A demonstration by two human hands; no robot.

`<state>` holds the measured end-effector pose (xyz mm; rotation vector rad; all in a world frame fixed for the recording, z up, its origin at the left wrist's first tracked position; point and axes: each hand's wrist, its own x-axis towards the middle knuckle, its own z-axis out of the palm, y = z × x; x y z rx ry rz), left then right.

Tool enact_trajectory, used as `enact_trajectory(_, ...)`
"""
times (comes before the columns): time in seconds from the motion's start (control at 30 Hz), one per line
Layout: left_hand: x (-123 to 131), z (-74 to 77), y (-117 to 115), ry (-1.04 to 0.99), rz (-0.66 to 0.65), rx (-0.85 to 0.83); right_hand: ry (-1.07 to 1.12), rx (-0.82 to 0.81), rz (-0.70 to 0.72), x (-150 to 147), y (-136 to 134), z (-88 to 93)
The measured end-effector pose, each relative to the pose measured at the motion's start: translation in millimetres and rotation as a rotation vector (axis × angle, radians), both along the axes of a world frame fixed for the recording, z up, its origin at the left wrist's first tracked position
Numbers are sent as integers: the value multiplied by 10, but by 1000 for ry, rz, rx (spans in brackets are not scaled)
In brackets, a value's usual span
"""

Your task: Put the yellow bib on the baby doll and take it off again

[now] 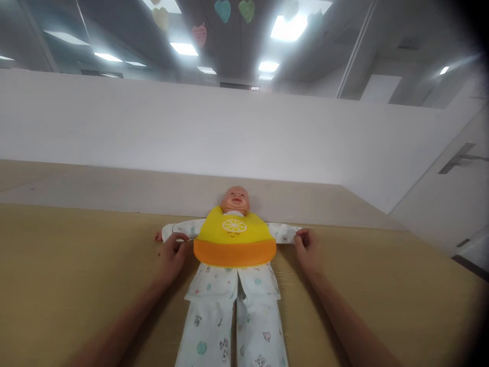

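Observation:
A baby doll (pixel 236 197) lies on its back with both arms spread out sideways. It wears white printed pajamas (pixel 260 321) and a yellow bib (pixel 214 227) with an orange front pocket (pixel 234 253). My left hand (pixel 173 257) is closed at the lower edge of the sleeve (pixel 187 227) on the left of the view; the doll's small hand shows past that cuff. On the other side, my right hand (pixel 308 251) pinches the cuff end of the other sleeve (pixel 284 232), and the doll's hand there is hidden.
The doll rests on a tan surface (pixel 95 285). Behind its head runs a pale ledge (pixel 114 186), backed by a white wall (pixel 171 130) with glass above. A door with a handle (pixel 456 158) is at the right.

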<state>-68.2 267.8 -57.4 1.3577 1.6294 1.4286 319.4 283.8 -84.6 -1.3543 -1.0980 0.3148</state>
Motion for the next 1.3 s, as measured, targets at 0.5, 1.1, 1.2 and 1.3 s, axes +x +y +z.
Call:
enact_trajectory(0.5,136,65,-57,683,-354,-90,-387,-132,365,-408,-158,-55)
enact_trajectory(1.1,39,-204,-842,784,-332,-106,-672,-383,509,-490,-1123,-23)
enact_trajectory(1.2,124,-211,-823,689,-307,-83,-638,-406,516,-481,-1085,-67)
enact_trajectory(1.3,151,-246,-855,638,-307,-87,-569,-410,521,-457,-1078,-102)
